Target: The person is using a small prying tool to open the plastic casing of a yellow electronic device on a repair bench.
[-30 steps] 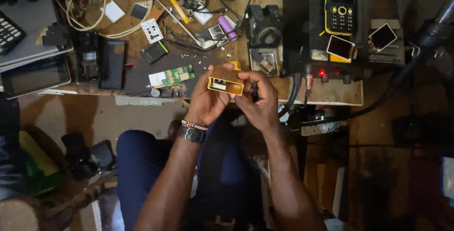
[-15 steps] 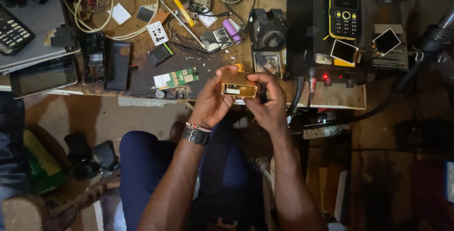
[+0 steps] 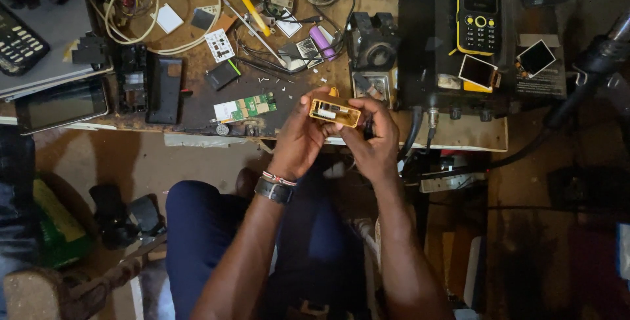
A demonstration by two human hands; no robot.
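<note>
Small yellow phone casing (image 3: pixel 335 112) held up over the surface (image 3: pixel 197 107) edge, opened, innards showing — judged mid-repair, not reassembled. Left hand (image 3: pixel 300 141) and right hand (image 3: pixel 374 144) both in closed grip on it. Green circuit board (image 3: pixel 245 107), cables, loose parts scattered — dim workshop, bare floor below.
</note>
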